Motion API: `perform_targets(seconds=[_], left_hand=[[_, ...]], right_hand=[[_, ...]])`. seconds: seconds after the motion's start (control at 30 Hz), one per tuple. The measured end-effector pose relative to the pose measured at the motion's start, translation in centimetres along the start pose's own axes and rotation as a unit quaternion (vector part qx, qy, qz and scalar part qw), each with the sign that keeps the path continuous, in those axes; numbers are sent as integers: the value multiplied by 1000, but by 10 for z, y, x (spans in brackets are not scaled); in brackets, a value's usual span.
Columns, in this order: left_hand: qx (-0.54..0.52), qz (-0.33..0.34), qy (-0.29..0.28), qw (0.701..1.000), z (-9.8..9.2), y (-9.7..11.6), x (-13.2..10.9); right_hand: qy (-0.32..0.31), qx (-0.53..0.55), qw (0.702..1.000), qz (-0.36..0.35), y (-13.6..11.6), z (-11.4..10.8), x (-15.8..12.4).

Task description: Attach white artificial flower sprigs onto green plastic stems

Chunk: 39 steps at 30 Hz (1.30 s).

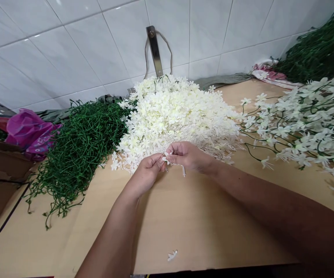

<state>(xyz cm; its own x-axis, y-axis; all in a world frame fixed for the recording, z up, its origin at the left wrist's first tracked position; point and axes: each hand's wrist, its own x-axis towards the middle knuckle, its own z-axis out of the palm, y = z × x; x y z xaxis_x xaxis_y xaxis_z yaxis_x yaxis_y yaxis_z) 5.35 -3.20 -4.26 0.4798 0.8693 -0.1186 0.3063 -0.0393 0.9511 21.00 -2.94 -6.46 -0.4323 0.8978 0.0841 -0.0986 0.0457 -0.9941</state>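
Close together at the front edge of a white flower heap, my two hands meet over the table. My left hand (151, 170) is closed, its thumb and fingers pinched at a small white artificial flower (166, 157). My right hand (186, 155) pinches the same flower from the other side, and thin white strands hang below its fingers. What else sits between the fingertips is too small to tell. Right behind them rises the big heap of loose white artificial flowers (172, 108). Left of it lies a tangled pile of green plastic stems (82, 135).
Assembled white flower sprays (297, 127) spread over the right side. More green stems (323, 50) lie at the back right. A purple plastic bag (29, 129) and a cardboard box (3, 173) stand at left. One white piece (172, 255) lies near the table's front edge.
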Motion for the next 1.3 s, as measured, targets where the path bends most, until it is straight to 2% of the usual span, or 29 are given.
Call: perform_targets(seconds=[0.33,0.5,0.6,0.7,0.8,0.87,0.93,1.03,1.1,1.13,1.2,1.3], left_hand=[[-15,-16,24,999,6,-6,2],[-81,-15,31,996,8,3,3],[-45,18,35,998,0,9,2],[-8,41,70,997,-13,11,-1],[-18,40,148,988,-25,8,-2],[-65,43,186,979,-31,7,-3],[-162,51,196,966,-36,7,-3],[-331,53,205,919,-41,9,-4],[-382,51,227,894,-44,11,-5],[-380,49,230,895,-44,11,-6],[-331,30,190,924,-43,11,-8],[-211,-48,52,975,-37,10,-10]], right_hand=[[55,-28,998,-10,5,9,-1],[79,-56,995,-20,-8,7,0],[108,-59,991,-45,-19,-1,1],[167,-42,982,-76,-28,-13,2],[187,-10,978,-93,-38,-23,0],[177,0,979,-99,-45,-25,-2],[157,-2,982,-102,-50,-24,-4],[122,-14,988,-91,-54,-19,-7],[102,-31,991,-82,-53,-15,-8],[94,-44,991,-81,-52,-13,-8],[91,-72,989,-88,-49,-10,-8],[129,-92,981,-114,-48,-9,-7]])
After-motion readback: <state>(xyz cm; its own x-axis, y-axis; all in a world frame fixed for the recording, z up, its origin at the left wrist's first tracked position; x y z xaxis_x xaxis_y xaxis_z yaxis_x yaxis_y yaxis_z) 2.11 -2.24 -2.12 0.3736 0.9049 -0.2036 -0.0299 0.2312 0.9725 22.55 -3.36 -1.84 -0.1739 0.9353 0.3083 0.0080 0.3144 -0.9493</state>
